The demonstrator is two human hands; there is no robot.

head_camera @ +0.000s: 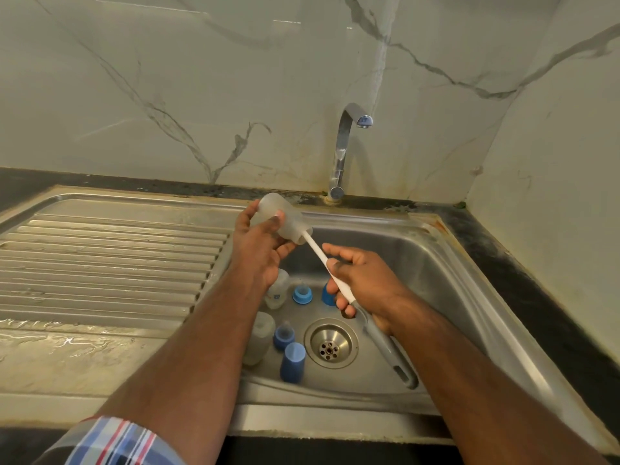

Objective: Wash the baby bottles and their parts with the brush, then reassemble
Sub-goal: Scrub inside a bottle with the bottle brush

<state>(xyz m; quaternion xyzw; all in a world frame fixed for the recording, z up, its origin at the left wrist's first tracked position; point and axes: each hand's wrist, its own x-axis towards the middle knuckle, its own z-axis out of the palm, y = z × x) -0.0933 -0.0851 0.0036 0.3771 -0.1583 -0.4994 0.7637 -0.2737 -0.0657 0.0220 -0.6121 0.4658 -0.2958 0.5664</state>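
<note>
The left hand [260,243] grips a frosted, translucent plastic bottle [285,218] tilted over the sink's back edge; the right hand [360,280] curls round the brush [335,280], whose slim white stem enters the bottle's mouth and whose grey handle trails down; two cloudy bottles, blue caps and collared teats lie beside the round perforated drain [331,343] in the stainless sink [436,263]; ribbed steel drainboard left, chrome tap [342,156], veined marble walls.

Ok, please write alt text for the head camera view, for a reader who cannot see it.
Over a steel sink, the left hand holds a clear baby bottle while the right hand pushes a long-handled brush into it. More bottles, blue caps and teats lie in the sink.
</note>
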